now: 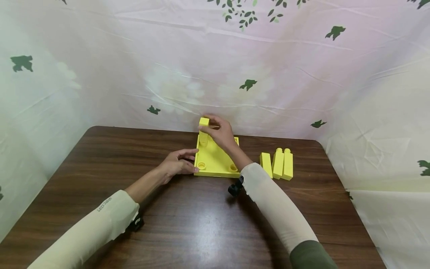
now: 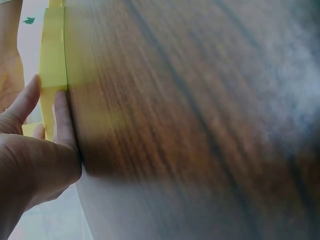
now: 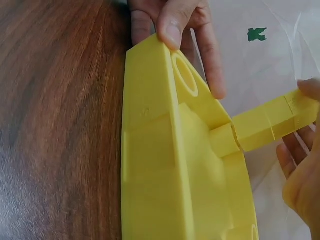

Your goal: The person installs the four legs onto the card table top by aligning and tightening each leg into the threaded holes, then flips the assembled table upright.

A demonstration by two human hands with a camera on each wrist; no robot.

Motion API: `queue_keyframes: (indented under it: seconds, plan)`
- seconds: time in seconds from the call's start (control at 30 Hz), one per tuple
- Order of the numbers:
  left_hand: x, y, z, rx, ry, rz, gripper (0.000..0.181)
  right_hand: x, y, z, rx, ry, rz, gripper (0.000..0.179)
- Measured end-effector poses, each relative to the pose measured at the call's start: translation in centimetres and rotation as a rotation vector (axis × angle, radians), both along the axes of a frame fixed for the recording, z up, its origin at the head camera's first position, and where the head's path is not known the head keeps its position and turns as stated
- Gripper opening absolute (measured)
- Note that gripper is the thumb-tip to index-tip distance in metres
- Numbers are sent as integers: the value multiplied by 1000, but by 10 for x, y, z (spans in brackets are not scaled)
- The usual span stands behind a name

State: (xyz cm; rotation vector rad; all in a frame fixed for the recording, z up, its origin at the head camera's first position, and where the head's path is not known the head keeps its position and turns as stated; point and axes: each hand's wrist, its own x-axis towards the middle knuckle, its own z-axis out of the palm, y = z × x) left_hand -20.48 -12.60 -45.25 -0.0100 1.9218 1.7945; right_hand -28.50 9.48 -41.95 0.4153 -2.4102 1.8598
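A yellow toy tabletop (image 1: 216,158), with a raised rim and round corner sockets, lies on the brown table. My right hand (image 1: 220,130) pinches a yellow square table leg (image 1: 203,129) near its top, thumb on one side and fingers on the other. The leg stands upright at the far left corner, its round peg end (image 3: 226,140) at the socket there. My left hand (image 1: 178,162) touches the tabletop's left side with fingers stretched out; its thumb (image 3: 172,35) presses the near left corner, beside an unfilled socket (image 3: 185,75).
Three more yellow legs (image 1: 278,164) lie side by side right of the tabletop, two showing round pegs at their far ends. A patterned cloth (image 1: 188,82) hangs close behind the table's far edge. Dark wood table surface (image 1: 188,224) stretches in front.
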Motion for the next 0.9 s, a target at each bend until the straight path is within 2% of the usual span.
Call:
queue_keyframes:
  seconds: [0.2, 0.47, 0.73, 0.8, 0.9]
  plan:
    - [-1, -1, -1, 0, 1, -2, 83, 1, 0, 4, 4, -14, 30, 53]
    - [-1, -1, -2, -3, -1, -4, 82, 0, -9, -5, 35, 81, -17, 46]
    - [-1, -1, -2, -10, 2, -6, 82, -4, -13, -6, 34, 60, -65, 45]
    - [-2, -1, -2, -6, 3, -6, 82, -5, -12, -5, 44, 54, -43, 47]
    - [-2, -1, -3, 4, 6, -2, 82, -7, -9, -3, 20, 43, 42, 50]
